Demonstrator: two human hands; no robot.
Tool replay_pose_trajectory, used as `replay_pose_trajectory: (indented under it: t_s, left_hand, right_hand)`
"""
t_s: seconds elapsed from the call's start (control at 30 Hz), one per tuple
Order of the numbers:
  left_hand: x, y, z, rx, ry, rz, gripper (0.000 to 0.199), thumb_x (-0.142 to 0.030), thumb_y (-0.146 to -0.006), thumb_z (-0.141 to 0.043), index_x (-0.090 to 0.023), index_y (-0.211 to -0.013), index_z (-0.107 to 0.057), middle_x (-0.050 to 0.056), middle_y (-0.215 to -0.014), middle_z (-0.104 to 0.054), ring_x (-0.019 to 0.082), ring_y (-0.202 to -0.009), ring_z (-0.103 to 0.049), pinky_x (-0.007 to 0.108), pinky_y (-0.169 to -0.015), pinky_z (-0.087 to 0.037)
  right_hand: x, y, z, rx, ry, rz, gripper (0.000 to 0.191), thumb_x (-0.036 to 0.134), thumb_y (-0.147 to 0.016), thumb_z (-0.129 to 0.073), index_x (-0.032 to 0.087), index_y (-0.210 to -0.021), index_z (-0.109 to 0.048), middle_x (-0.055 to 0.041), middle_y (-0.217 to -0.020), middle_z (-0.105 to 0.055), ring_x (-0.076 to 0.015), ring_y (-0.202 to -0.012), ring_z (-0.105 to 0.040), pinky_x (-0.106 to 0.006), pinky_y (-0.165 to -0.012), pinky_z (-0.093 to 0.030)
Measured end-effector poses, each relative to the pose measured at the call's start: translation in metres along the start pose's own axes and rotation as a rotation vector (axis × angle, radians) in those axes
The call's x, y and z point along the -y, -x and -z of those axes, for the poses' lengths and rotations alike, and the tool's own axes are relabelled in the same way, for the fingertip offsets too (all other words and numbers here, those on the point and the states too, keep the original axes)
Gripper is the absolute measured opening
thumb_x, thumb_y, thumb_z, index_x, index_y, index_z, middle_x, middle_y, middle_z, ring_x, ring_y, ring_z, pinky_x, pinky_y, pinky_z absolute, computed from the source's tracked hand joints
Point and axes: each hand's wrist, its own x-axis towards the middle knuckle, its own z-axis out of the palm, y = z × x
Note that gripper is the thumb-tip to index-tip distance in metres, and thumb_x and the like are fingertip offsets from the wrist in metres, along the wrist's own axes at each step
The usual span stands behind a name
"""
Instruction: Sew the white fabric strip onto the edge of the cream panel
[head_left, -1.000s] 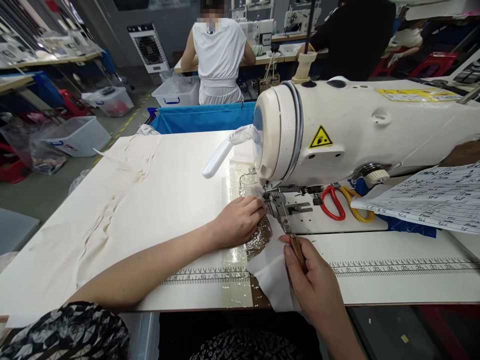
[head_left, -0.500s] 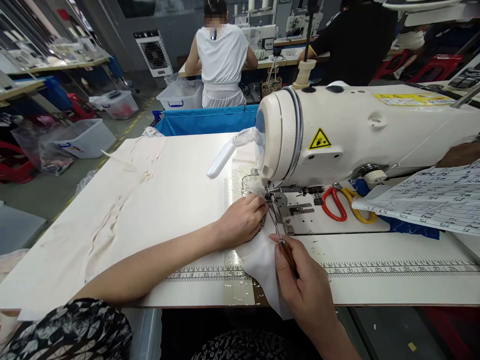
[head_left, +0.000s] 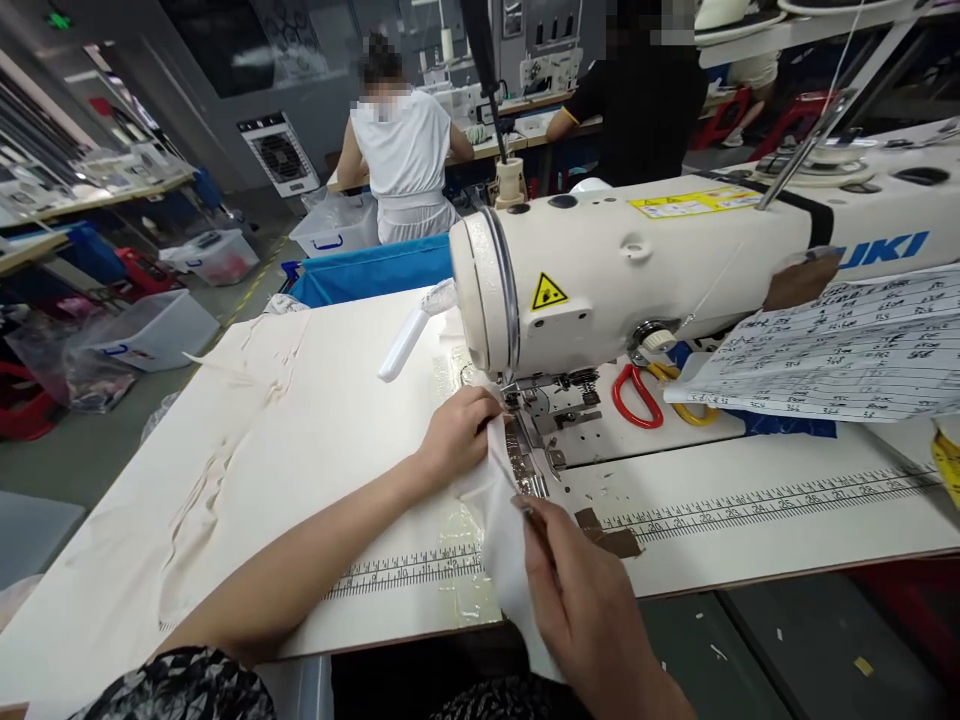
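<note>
A white sewing machine [head_left: 600,270] stands on the white table. My left hand [head_left: 459,435] is closed on the upper part of a white cloth [head_left: 504,540], just left of the needle area. The cloth hangs down past the table's front edge. Below the needle, my right hand [head_left: 577,590] is closed beside the cloth's edge, its fingertips at the cloth. A dark, slim tool lies within its grip, mostly hidden by the fingers. Metal guide parts [head_left: 525,460] show between the two hands.
Red- and yellow-handled scissors [head_left: 637,397] lie behind a handwritten sheet [head_left: 847,350] at the right. Pale cloth pieces [head_left: 225,440] lie on the left of the table [head_left: 352,400]. Beyond it, a person in white [head_left: 409,150] and another in black [head_left: 641,100] sit.
The view has shifted, so the machine appears further left and tilted. My right hand has drawn back a little from the needle, and its tool's tip no longer reaches there. The cloth looks straighter.
</note>
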Motion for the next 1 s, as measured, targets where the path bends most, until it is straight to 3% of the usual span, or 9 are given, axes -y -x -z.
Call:
replay_pose_trajectory:
  t_s: [0.17, 0.3, 1.0]
  left_hand:
    - [0.001, -0.002, 0.005, 0.005, 0.199, 0.071, 0.018, -0.024, -0.095, -0.054, -0.019, -0.081, -0.065, 0.005, -0.089, -0.067, 0.018, -0.086, -0.062, 0.033, -0.076, -0.054]
    - [-0.002, -0.004, 0.007, 0.016, 0.259, 0.12, 0.021, -0.029, -0.094, -0.055, -0.019, -0.081, -0.067, 0.004, -0.088, -0.068, 0.018, -0.086, -0.063, 0.034, -0.078, -0.054]
    - [0.002, -0.004, 0.006, 0.034, 0.291, 0.119, 0.022, -0.031, -0.095, -0.055, -0.018, -0.082, -0.066, 0.005, -0.089, -0.066, 0.018, -0.086, -0.061, 0.032, -0.076, -0.051]
  right_hand:
    - [-0.028, -0.002, -0.001, -0.029, 0.363, -0.111, 0.032, 0.026, -0.103, -0.036, 0.008, -0.116, -0.059, -0.0097, -0.085, -0.077, -0.0226, -0.06, -0.073, -0.029, -0.044, -0.05]
    - [-0.034, -0.011, -0.006, -0.034, 0.476, -0.078, 0.036, 0.023, -0.102, -0.033, 0.014, -0.114, -0.065, -0.0064, -0.087, -0.078, -0.019, -0.058, -0.071, -0.027, -0.044, -0.044]
    - [-0.036, -0.02, -0.013, -0.065, 0.484, -0.006, 0.038, 0.02, -0.101, -0.033, 0.011, -0.109, -0.068, -0.0056, -0.087, -0.078, -0.0181, -0.057, -0.07, -0.029, -0.043, -0.044]
